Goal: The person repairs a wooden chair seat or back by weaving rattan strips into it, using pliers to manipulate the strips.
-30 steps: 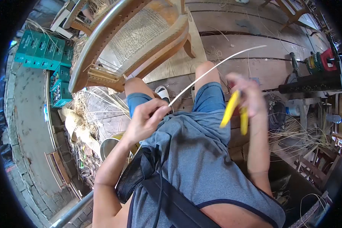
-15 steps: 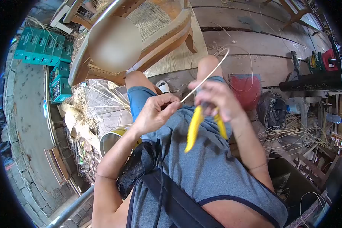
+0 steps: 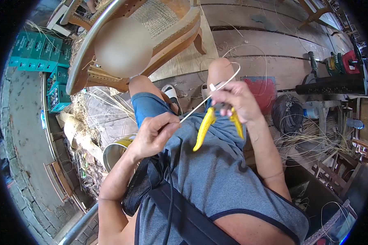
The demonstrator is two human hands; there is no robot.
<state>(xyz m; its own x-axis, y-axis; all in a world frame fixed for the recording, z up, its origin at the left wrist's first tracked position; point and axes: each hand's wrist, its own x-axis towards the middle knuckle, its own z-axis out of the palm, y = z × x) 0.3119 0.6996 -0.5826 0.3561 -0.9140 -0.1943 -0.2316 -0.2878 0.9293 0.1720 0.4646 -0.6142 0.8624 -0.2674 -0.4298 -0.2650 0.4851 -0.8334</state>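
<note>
My left hand [image 3: 156, 134] is closed around one end of a thin pale cane strand [image 3: 199, 107], to the left of my lap. The strand rises to the right past my other hand and curls over near my knee. My right hand [image 3: 240, 102] grips yellow-handled pliers [image 3: 204, 130] with the handles spread and hanging down. Its fingers are also against the strand, where a small white piece sticks up. The pliers' jaws are mostly hidden by the fingers.
A wooden chair frame [image 3: 171, 45] with woven cane stands ahead on the left. Green crates [image 3: 37, 51] are stacked at far left. Beside my left arm is an open can [image 3: 112, 157]. Right of my knees lie a red board [image 3: 262, 92] and a dark coil [image 3: 289, 114].
My left hand has moved left and slightly down along with the strand. My right hand has come up against the strand, and the pliers have risen slightly.
</note>
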